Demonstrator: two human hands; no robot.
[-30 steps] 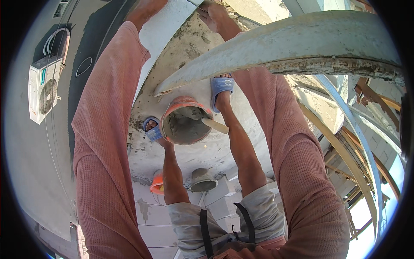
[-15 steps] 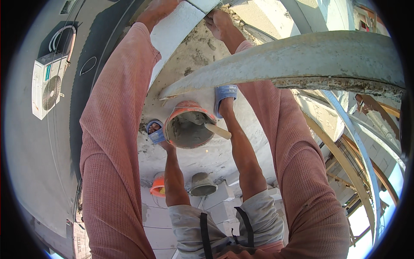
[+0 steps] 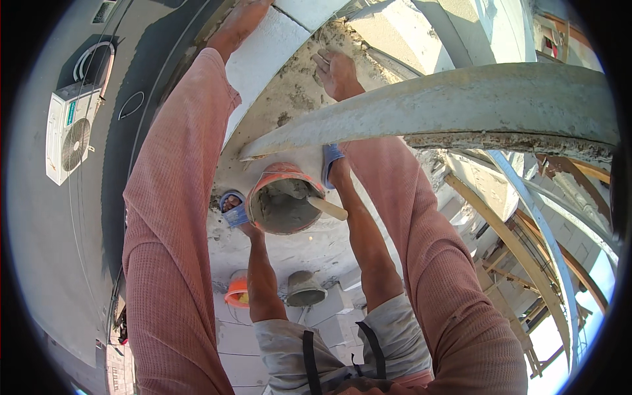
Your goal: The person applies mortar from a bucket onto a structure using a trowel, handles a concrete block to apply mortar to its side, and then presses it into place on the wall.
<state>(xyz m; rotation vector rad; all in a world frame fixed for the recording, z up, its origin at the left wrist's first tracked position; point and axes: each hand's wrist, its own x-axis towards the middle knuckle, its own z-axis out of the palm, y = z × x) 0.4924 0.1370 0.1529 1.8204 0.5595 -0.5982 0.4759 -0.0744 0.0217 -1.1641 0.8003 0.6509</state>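
Observation:
At the top edge, my left hand (image 3: 245, 25) lies along the outer side of a pale wall block (image 3: 262, 60); its fingers run out of the picture, so their grip is hidden. My right hand (image 3: 338, 74) is over the rough mortar-stained floor (image 3: 301, 82), apart from the block, with its fingers loosely spread and nothing clearly in them. Between my feet stands an orange bucket (image 3: 276, 172) partly filled with grey mortar (image 3: 280, 207). A tool with a pale wooden handle (image 3: 329, 209) leans out over its rim; its working end is sunk in the mortar.
A long curved-looking grey beam (image 3: 421, 108) crosses above my right forearm. Behind my feet are a small orange bucket (image 3: 237, 289) and a grey bucket (image 3: 305, 289). An air-conditioner unit (image 3: 71, 131) hangs at the left. Timber pieces (image 3: 520, 247) stand at the right.
My right hand has drawn back from beside the block, toward me, and its fingers show more. My left hand stays by the block's outer side. The whole view has shifted slightly.

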